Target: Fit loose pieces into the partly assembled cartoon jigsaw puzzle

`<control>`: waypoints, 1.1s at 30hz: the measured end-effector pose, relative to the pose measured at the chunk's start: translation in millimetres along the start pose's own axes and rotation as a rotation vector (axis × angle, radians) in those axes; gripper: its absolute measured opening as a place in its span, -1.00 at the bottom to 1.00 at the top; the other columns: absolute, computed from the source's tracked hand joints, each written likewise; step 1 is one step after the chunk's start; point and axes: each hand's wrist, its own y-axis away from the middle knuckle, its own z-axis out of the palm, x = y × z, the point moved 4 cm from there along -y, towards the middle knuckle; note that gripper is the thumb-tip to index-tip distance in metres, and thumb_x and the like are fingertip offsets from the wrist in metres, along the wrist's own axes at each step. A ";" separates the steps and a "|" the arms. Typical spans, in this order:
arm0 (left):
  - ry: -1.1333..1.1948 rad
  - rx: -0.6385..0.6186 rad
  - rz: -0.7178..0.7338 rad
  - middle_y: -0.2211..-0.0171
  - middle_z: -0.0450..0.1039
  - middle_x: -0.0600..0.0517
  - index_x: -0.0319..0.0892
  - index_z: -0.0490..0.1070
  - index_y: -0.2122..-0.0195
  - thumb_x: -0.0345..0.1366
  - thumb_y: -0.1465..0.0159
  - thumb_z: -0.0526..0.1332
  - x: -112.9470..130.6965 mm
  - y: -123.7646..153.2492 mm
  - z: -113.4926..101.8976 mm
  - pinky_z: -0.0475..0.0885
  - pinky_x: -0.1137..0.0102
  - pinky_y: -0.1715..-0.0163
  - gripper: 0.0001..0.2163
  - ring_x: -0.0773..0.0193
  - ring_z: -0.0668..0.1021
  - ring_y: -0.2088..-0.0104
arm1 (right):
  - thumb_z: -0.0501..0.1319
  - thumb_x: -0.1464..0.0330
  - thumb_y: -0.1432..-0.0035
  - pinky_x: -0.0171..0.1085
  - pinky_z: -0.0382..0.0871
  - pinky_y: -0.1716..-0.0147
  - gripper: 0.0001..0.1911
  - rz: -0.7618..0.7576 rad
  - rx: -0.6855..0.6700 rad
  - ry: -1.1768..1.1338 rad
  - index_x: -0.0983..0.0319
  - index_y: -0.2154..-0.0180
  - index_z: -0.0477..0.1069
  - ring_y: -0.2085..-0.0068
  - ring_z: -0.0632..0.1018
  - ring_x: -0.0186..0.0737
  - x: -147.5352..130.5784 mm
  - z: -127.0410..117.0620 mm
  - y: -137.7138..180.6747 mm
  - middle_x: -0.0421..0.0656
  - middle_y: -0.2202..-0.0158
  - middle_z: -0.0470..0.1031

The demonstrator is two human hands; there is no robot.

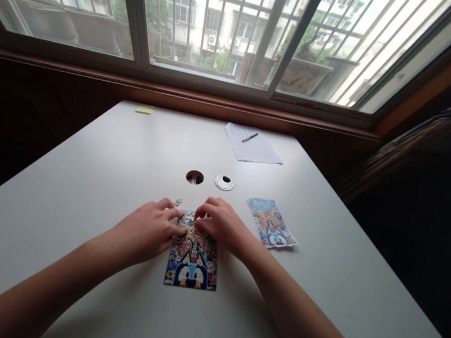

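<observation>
A small colourful jigsaw puzzle (194, 261) with a blue cartoon dog face lies on the white table (75, 196) in front of me. My left hand (149, 230) rests at its upper left edge, fingers curled, fingertips touching the puzzle. My right hand (219, 223) presses down on the top edge with bent fingers, possibly on a piece that I cannot make out. A loose puzzle piece (178, 202) lies just beyond my left fingers. A printed picture card (270, 223) of the same design lies to the right.
A round cable hole (194, 176) and its white cap (224, 182) sit beyond the puzzle. Farther back lie a paper sheet (252, 145) with a pen (250, 137), and a yellow sticky pad (144, 110). A barred window runs along the far side.
</observation>
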 end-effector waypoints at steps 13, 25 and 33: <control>-0.043 -0.032 -0.006 -0.08 0.49 0.01 0.14 0.54 0.00 -0.25 -0.33 0.23 1.0 -0.6 -0.9 0.44 0.09 0.05 -0.76 -0.05 0.43 -0.06 | 0.34 0.45 -0.14 -0.26 0.35 0.11 -0.92 0.051 -0.020 -0.051 0.19 0.28 0.58 0.15 0.50 -0.21 -3.5 -5.4 1.5 -0.14 0.21 0.48; -0.027 -0.045 -0.014 -0.09 0.48 0.01 0.16 0.53 -0.01 -0.24 -0.33 0.23 0.1 -0.4 0.9 0.45 0.06 0.06 -0.75 -0.06 0.43 -0.06 | 0.33 0.43 -0.19 -0.23 0.30 0.10 -0.91 0.009 -0.046 0.043 0.16 0.26 0.61 0.15 0.48 -0.19 -8.1 -4.9 0.5 -0.13 0.23 0.52; -0.045 -0.062 -0.018 -0.08 0.48 0.01 0.15 0.53 -0.01 -0.24 -0.33 0.23 1.2 -1.0 0.8 0.46 0.08 0.05 -0.75 -0.04 0.43 -0.06 | 0.27 0.47 -0.21 -0.24 0.31 0.03 -0.89 0.058 -0.072 0.020 0.25 0.20 0.54 0.07 0.46 -0.16 -12.2 -3.8 3.0 -0.09 0.16 0.47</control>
